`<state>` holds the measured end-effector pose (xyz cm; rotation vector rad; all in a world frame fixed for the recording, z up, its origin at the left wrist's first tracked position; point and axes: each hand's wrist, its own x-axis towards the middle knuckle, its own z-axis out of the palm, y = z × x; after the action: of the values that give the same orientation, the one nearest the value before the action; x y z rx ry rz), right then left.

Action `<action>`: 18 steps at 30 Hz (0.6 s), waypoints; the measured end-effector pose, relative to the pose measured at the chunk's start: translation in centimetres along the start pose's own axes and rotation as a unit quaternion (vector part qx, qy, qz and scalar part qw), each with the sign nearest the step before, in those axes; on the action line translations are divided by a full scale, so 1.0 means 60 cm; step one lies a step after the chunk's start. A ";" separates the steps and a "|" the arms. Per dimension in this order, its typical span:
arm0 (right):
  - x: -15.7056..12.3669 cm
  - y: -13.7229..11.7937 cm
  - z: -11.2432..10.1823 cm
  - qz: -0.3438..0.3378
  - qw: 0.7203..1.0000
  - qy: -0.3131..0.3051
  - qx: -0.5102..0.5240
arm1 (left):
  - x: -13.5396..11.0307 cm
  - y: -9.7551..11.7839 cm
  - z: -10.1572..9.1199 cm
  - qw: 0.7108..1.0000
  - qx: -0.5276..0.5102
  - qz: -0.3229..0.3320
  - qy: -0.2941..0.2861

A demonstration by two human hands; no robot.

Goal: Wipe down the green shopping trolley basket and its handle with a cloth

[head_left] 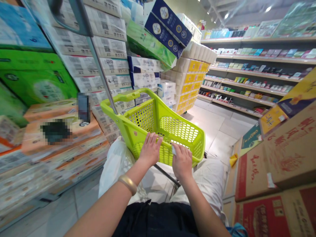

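Note:
A lime-green plastic shopping basket (181,131) with perforated walls stands in front of me on a grey metal trolley frame (101,72). My left hand (150,149) rests against the basket's near side, its fingers stretched out toward the rim. To the right of it, my right hand (182,161) is bent over the same near rim, pressing a small white piece of tissue or cloth (173,149) there. Most of that white piece is hidden under the fingers. The bottom of the basket is only partly visible.
Stacked tissue packs (108,46) rise at the left, beside orange packs (66,138). Yellow-and-white paper rolls (190,85) stand behind the basket. Cardboard cartons (291,148) line the right side. Shelves (247,59) of small goods run along the back, beyond the tiled floor (214,121).

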<state>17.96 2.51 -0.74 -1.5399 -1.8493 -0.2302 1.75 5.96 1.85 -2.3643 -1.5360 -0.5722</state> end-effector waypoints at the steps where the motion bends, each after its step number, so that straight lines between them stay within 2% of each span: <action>1: -0.013 0.018 -0.006 0.009 1.000 0.012 -0.002 | -0.001 -0.001 0.000 1.000 -0.002 0.000 0.000; 4: -0.045 0.064 -0.021 0.027 0.999 0.042 -0.005 | -0.002 0.002 0.000 1.000 -0.009 -0.009 -0.003; 6: -0.053 0.079 -0.025 0.033 0.998 0.053 -0.003 | -0.003 0.005 0.002 1.000 -0.013 -0.015 -0.008; 11: -0.044 0.069 -0.031 0.053 0.997 0.055 -0.005 | -0.002 0.008 0.006 0.999 -0.015 -0.018 -0.027; 18: -0.044 0.052 -0.036 0.034 0.999 0.021 -0.007 | 0.010 -0.018 0.006 0.998 -0.017 0.000 -0.053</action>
<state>21.75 0.12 -1.68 -1.5931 -1.7631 -0.2423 1.06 7.03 1.83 -2.4568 -1.5831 -0.4833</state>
